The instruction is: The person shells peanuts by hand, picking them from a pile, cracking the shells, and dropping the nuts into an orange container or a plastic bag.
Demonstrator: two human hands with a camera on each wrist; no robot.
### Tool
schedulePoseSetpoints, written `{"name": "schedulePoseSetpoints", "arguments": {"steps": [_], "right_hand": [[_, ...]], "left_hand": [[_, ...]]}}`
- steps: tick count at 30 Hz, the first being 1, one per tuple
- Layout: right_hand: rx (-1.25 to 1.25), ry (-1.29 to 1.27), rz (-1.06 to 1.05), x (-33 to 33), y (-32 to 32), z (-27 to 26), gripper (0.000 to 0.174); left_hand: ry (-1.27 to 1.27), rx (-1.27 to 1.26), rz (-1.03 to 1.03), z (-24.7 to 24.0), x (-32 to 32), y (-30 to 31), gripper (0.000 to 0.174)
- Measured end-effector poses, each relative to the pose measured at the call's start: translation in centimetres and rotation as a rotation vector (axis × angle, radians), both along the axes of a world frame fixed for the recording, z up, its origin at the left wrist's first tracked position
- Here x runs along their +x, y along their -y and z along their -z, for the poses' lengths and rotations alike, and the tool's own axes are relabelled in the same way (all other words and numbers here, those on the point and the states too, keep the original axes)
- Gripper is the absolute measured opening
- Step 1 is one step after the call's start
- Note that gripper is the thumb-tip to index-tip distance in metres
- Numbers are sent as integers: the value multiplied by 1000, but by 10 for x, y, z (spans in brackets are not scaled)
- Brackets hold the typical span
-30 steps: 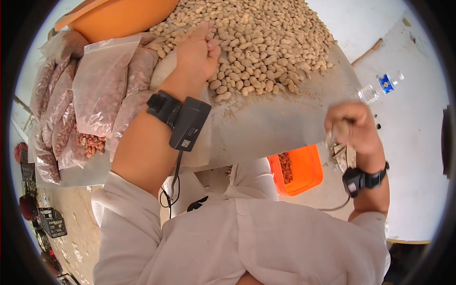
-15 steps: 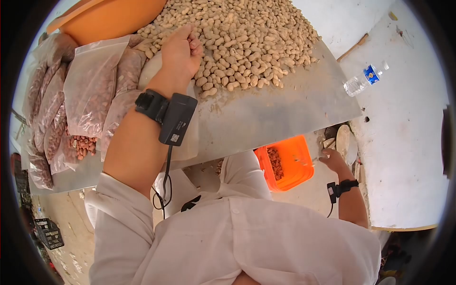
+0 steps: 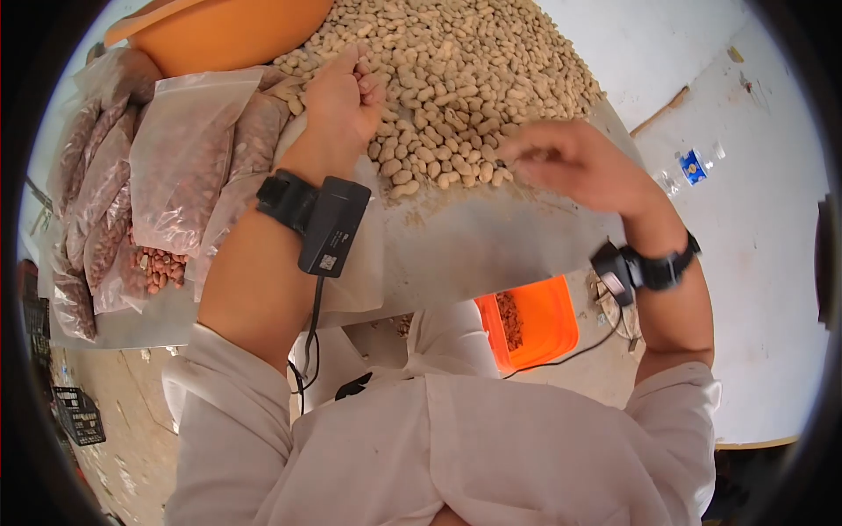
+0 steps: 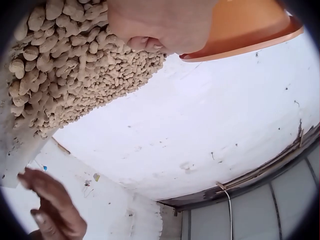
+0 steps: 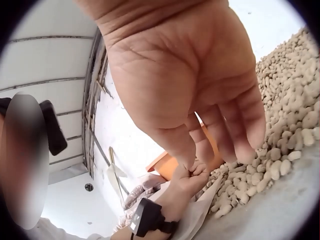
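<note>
A wide heap of unshelled peanuts covers the back of the metal table. At the heap's left side is my left hand, its fingers curled in toward the palm; no held item shows. My right hand, slightly blurred, hovers at the heap's near right edge. In the right wrist view the right hand has its fingers extended and slightly bent, with nothing visible between them. The left wrist view shows the curled left hand beside the peanuts, partly cut off by the frame.
Clear bags of reddish kernels lie at the table's left, below an orange basin. An orange container with red bits stands below the table's front edge. A plastic bottle lies at the right. A black crate is lower left.
My right hand went down beside the orange container below the table edge, then came up and left to the peanuts. The left hand stays curled at the heap's left side.
</note>
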State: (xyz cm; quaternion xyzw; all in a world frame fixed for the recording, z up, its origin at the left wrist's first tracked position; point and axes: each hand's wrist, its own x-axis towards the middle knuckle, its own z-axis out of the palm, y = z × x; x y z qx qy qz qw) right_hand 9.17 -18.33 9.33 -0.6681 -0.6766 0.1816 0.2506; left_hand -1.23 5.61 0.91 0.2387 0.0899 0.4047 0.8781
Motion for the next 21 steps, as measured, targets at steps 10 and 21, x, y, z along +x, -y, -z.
{"name": "schedulePoseSetpoints", "arguments": {"steps": [10,21], "right_hand": [[-163,780,303,49,-144,58,15],[32,686,234,60,-157,55,11]], "left_hand": [[-24,9,-58,-13,0,-3,15],[0,11,-70,-15,8,-11,16]]}}
